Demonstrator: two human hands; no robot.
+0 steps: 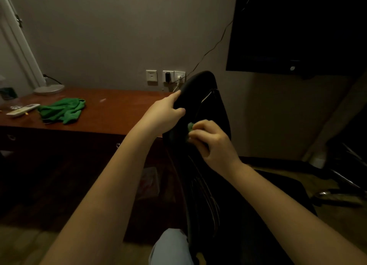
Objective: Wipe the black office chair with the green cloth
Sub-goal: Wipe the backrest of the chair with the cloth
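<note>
**dusty_k:** ok, head view. What's each hand doing?

**mopper:** left hand is clamped on the chair. Fingers are wrapped over the left edge of the backrest near the top, thumb on the near face. The backrest shows almost edge-on, upright, right by the desk's right end.

**dusty_k:** and the right?

**mopper:** right hand sits just below and right of the left one. Its fingers are curled round a green wad, held against the backrest. Only a sliver of green pokes out past the fingertips, the rest is hidden in the fist.

**dusty_k:** so where's the cloth?

**mopper:** a green cloth lies crumpled on the left part of the desk, well apart from both hands. Can't tell if the wad is a second one of the same kind. Too little of it shows and the room's dim.

**dusty_k:** other stuff?

**mopper:** white remote just left of the cloth, and a round lamp base behind them near the wall. Sockets are on the wall above the desk's back edge, one with a black plug. A thin cable runs up toward the dark TV mounted top right. A knee in light jeans is at the bottom, right beside the chair. Touching or not, hard to say.
</note>
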